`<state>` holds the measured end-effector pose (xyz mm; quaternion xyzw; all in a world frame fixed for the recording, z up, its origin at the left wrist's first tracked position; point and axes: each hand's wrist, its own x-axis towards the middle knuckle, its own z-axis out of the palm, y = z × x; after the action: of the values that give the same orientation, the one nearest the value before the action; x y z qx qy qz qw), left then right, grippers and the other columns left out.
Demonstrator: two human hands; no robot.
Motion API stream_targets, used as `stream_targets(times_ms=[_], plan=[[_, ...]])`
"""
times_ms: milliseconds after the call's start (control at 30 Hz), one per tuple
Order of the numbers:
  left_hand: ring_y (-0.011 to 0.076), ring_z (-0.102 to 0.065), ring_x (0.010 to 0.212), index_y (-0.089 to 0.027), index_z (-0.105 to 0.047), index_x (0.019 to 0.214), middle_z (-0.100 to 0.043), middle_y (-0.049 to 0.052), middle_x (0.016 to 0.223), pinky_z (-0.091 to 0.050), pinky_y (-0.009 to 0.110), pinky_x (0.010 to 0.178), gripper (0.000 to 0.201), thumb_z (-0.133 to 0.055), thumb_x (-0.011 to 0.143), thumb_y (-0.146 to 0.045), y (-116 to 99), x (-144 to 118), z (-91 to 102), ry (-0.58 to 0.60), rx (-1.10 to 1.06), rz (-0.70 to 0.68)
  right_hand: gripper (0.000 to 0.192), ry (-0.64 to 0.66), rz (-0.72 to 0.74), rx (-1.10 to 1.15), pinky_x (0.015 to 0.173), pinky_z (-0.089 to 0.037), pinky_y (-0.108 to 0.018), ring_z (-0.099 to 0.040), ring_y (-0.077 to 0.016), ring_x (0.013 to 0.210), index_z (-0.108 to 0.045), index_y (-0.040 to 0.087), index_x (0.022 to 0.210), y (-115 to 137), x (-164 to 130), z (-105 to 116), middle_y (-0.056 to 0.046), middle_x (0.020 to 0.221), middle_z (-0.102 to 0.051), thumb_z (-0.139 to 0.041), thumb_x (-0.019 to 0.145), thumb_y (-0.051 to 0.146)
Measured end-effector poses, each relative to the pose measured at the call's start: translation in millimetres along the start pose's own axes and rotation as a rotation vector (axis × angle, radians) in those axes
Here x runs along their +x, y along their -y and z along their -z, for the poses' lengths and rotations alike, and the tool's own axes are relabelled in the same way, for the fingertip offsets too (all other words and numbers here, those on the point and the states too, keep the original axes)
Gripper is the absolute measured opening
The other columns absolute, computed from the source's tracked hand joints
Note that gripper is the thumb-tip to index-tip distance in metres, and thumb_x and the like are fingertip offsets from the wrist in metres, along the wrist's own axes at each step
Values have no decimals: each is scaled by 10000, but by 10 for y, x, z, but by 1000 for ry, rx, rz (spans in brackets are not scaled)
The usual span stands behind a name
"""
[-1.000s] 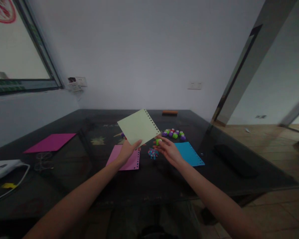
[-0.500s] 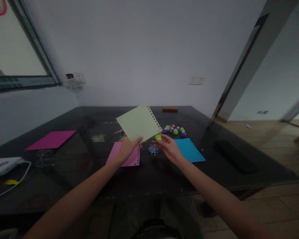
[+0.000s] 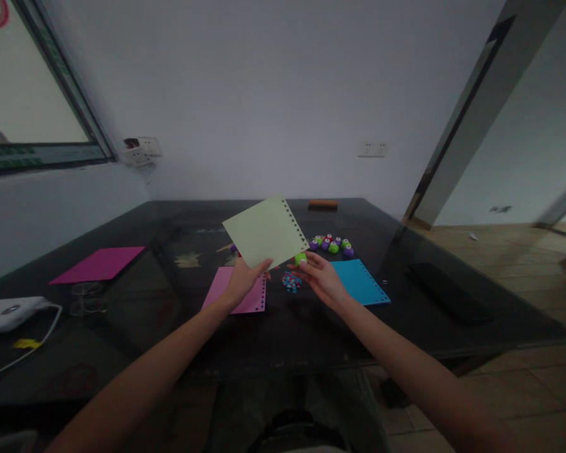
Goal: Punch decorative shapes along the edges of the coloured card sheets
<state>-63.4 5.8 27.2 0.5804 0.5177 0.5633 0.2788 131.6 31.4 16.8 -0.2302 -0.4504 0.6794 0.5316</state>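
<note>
Centre of the frame, and we have our left hand point(image 3: 242, 281) pinching the near corner of a pale green sheet point(image 3: 265, 231), thumb on top, fingers tucked under it. The sheet is up off the table point(image 3: 311, 340), tilted, its row of punched holes running down the right edge.

Just right of that, our right hand point(image 3: 321, 279) has its fingertips clamped on a small green punch point(image 3: 300, 258), sitting right at the sheet's lower right corner. Touching the paper or only beside it? We cannot tell from here.

Below the hands, a little heap of confetti point(image 3: 290, 282) lies on the dark table, between a pink sheet point(image 3: 238, 298) to its left and a blue sheet point(image 3: 360, 282) to its right. Both lie flat, both have holes along an edge. The pink one sits partly under our left wrist.

Further back, right of centre, a cluster of punches point(image 3: 332, 245), purple and green, huddles together just beyond the blue sheet. Behind them, at the far edge, an orange-brown block point(image 3: 323, 204).

Over at the left of the frame, a magenta sheet point(image 3: 98, 264) lies flat, well apart from the rest. Lower left, a white device point(image 3: 9, 313) with a cable point(image 3: 38, 343) trailing off it. On the right side, a dark flat object point(image 3: 441, 292).
</note>
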Motion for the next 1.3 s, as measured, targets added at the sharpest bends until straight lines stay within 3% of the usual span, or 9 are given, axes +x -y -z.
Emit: stream_targets(times_ms=[300,567,1300], plan=[[207,-659,652,-143,-658,774,-695,53,613,-524,314,690,209,-645,723,-345,10,5,14,22,16,-10,340,19,-5,-4,782,-549,-337,-693,-196,829,-631,199,901,20,-17,-7,-26,927,-691,-812,619,258],[212,-668,645,-140,-658,846,-725,58,703,-538,330,660,229,-648,728,-337,-21,-18,5,21,26,-14,325,11,7,-7,775,-554,-331,-694,-194,831,-611,211,865,18,-14,-15,-15,921,-693,-813,616,262],[187,-644,582,-168,-620,651,-675,15,575,-518,310,666,142,-668,698,-292,3,-39,-17,39,136,-50,312,-43,1,-70,666,-532,-255,-681,-155,752,-664,205,865,31,-37,-39,-7,830,-709,-814,594,247]])
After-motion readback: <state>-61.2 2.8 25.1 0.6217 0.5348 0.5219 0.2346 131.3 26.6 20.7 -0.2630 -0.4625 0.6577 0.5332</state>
